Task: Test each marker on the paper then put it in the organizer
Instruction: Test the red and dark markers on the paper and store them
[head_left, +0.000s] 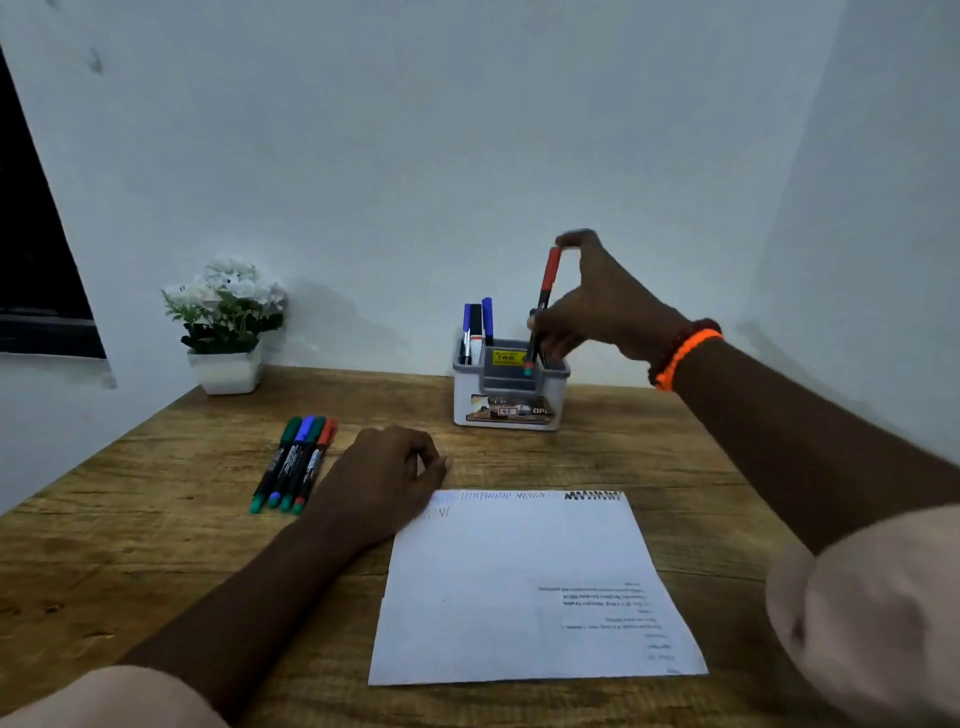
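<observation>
A red-capped, black-bodied marker (542, 306) is seen above the grey-and-white organizer (508, 387) (yellow sticker on its inner wall). Green, blue, green and red caps are shown by the four markers (295, 464) on the brown wood-grained counter (156, 519). White paper (519, 582) is marked with zigzag scribbles along its far edge.

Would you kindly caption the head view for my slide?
Right hand lowers a red-capped marker into the organizer; four markers wait.

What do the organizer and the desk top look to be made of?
Organizer: probably plastic, with a pale, smooth, slightly translucent wall, a grey inner tray and stuck-on paper labels. Desk top: wood or wood-look laminate, matte, with brown streaked grain; which of the two cannot be told.
</observation>
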